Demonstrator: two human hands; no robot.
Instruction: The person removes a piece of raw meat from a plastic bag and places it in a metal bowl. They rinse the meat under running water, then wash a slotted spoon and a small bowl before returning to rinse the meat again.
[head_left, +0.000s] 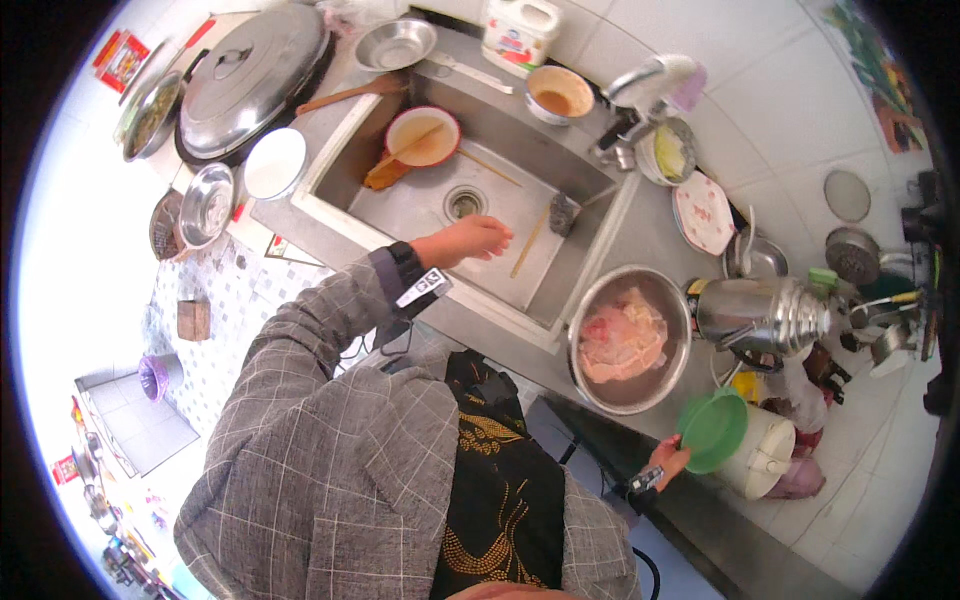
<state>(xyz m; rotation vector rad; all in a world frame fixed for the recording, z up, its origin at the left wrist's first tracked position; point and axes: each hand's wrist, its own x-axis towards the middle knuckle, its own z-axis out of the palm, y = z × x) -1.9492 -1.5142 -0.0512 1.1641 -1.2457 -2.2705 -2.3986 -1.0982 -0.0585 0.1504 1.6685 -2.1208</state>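
Note:
My left hand (469, 241) hangs over the near side of a stainless steel sink (517, 180), with nothing in its loosely stretched fingers. Far off to the right, my right hand (666, 459) grips the rim of a green plastic basin (714, 433) above the counter. A metal bowl of raw meat (622, 341), apparently poultry, rests on the counter between the sink and that basin. Inside the sink, a red-rimmed enamel bowl (421, 135) stands near the back left corner. Chopsticks (530, 241) and a dark scouring pad (561, 215) lie towards the sink's right side.
Beside the metal bowl lies a steel thermos flask (757, 315). A faucet (634, 94) rises behind the sink, near an enamel bowl (559, 94) and a white jug (519, 34). Left of the sink sit a large lidded wok (251, 79) and a white bowl (275, 163).

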